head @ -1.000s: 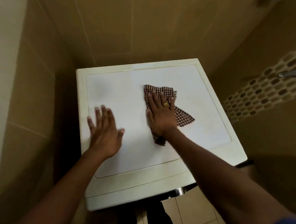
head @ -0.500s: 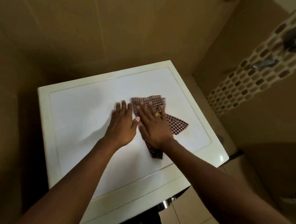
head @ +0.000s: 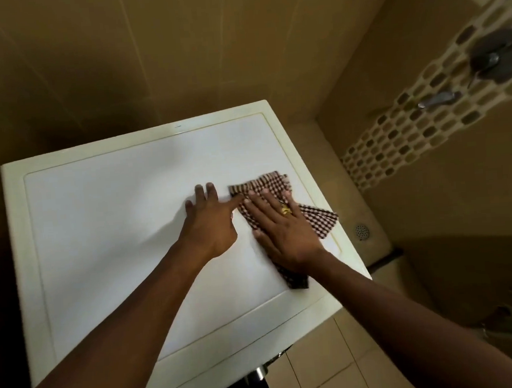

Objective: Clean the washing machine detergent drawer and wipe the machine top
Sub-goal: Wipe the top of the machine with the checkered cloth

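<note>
Head view, looking down on the white machine top, which stands in a corner of tan-tiled walls. A mosaic band crosses the right wall. Tiled floor with a round drain shows to the right and near.

The checked cloth lies on the far right part of the top, close to its right rim. The right hand, wearing a ring, presses flat on the cloth with fingers straight and spread, clasping nothing. The left hand lies flat on the bare top just left of it, fingers straight, one fingertip touching the cloth's left edge.

The right palm covers the cloth's middle, and its near end juts out beside the wrist. The machine's front is hidden below the top's near edge. Metal fittings on the right wall are blurred, and the near right corner is too dark to make out.
</note>
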`<state>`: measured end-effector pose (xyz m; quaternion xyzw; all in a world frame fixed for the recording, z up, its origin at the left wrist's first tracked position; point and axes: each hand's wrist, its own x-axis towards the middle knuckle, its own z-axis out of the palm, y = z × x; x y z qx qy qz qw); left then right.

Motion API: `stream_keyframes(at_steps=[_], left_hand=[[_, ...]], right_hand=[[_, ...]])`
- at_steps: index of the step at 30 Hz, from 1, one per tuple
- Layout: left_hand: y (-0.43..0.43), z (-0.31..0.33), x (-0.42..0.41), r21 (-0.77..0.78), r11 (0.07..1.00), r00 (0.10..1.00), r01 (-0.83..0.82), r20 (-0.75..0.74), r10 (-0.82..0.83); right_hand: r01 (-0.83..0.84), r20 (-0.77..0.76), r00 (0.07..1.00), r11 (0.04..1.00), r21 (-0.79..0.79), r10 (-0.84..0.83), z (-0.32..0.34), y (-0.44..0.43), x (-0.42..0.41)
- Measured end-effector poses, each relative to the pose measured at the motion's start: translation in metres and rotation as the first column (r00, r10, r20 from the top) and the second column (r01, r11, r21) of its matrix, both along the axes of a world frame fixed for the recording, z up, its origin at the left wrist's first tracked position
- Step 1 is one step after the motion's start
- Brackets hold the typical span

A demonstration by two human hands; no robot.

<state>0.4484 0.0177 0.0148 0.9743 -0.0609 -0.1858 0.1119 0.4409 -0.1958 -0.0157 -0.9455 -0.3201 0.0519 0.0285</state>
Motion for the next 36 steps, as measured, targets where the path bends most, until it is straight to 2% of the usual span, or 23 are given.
stream_keyframes(at_steps=[3, 5, 7, 8, 11, 13, 15, 17, 19, 21, 23, 25, 27, 30, 32, 34, 36], left_hand=[[-0.012, 0.003, -0.008, 0.025, 1.0, 1.0, -0.008, -0.004, 0.008], [-0.019, 0.002, -0.009, 0.037, 0.999, 0.999, -0.031, 0.039, 0.029], [-0.025, -0.002, -0.011, 0.068, 0.996, 0.996, -0.05, 0.079, 0.044], [-0.028, -0.004, -0.012, 0.085, 0.994, 0.994, -0.062, 0.096, 0.054], [-0.037, -0.008, -0.012, 0.081, 0.992, 0.989, -0.098, 0.12, 0.088], [-0.039, -0.01, -0.012, 0.08, 0.991, 0.986, -0.111, 0.133, 0.1], [-0.04, -0.011, -0.012, 0.091, 0.989, 0.986, -0.114, 0.13, 0.102], [-0.04, -0.012, -0.011, 0.089, 0.989, 0.986, -0.12, 0.127, 0.108], [-0.04, -0.013, -0.01, 0.095, 0.987, 0.985, -0.131, 0.121, 0.12], [-0.042, -0.012, -0.012, 0.1, 0.985, 0.987, -0.139, 0.099, 0.13], [-0.042, -0.011, -0.014, 0.111, 0.979, 0.983, -0.168, 0.088, 0.159], [-0.045, -0.007, -0.019, 0.123, 0.978, 0.984, -0.168, 0.082, 0.158], [-0.052, -0.003, -0.028, 0.121, 0.988, 0.989, -0.095, 0.122, 0.08], [-0.067, 0.002, -0.044, 0.03, 1.0, 0.985, -0.004, 0.174, -0.001], [-0.072, 0.002, -0.052, -0.037, 0.999, 0.98, -0.028, 0.197, 0.034], [-0.073, 0.003, -0.056, -0.104, 0.992, 0.98, -0.067, 0.178, 0.085], [-0.069, 0.001, -0.059, -0.183, 0.977, 0.979, -0.112, 0.148, 0.14]], right_hand=[[0.116, 0.015, 0.993, 0.993, -0.003, -0.116, 0.001, -0.033, 0.018], [0.284, 0.006, 0.959, 0.959, 0.005, -0.284, -0.001, -0.021, 0.04], [0.378, -0.013, 0.926, 0.926, 0.013, -0.378, -0.001, 0.002, 0.05], [0.362, -0.02, 0.932, 0.932, 0.005, -0.362, -0.001, 0.006, 0.046], [0.159, 0.003, 0.987, 0.986, -0.052, -0.159, 0.002, -0.028, 0.01], [0.157, -0.012, 0.987, 0.986, -0.054, -0.158, 0.008, -0.067, -0.007], [0.318, -0.029, 0.947, 0.946, -0.065, -0.32, 0.008, -0.081, 0.004], [0.496, -0.049, 0.866, 0.867, -0.05, -0.498, 0.005, -0.067, 0.028], [0.545, -0.071, 0.836, 0.838, 0.001, -0.544, 0.004, -0.052, 0.039], [0.427, -0.057, 0.903, 0.904, 0.01, -0.426, 0.003, -0.053, 0.021], [0.209, -0.033, 0.977, 0.977, -0.047, -0.211, 0.006, -0.068, -0.019], [0.053, -0.076, 0.995, 0.997, -0.054, -0.057, 0.011, -0.095, -0.047], [0.063, -0.097, 0.993, 0.998, 0.001, -0.063, 0.012, -0.114, -0.042], [0.336, -0.117, 0.939, 0.935, 0.115, -0.324, 0.009, -0.094, -0.007], [0.387, -0.075, 0.922, 0.916, 0.105, -0.381, 0.004, -0.058, 0.004], [0.252, -0.038, 0.967, 0.966, 0.058, -0.25, 0.001, -0.035, -0.011], [0.036, -0.038, 0.999, 0.999, 0.002, -0.036, 0.003, -0.044, -0.044]])
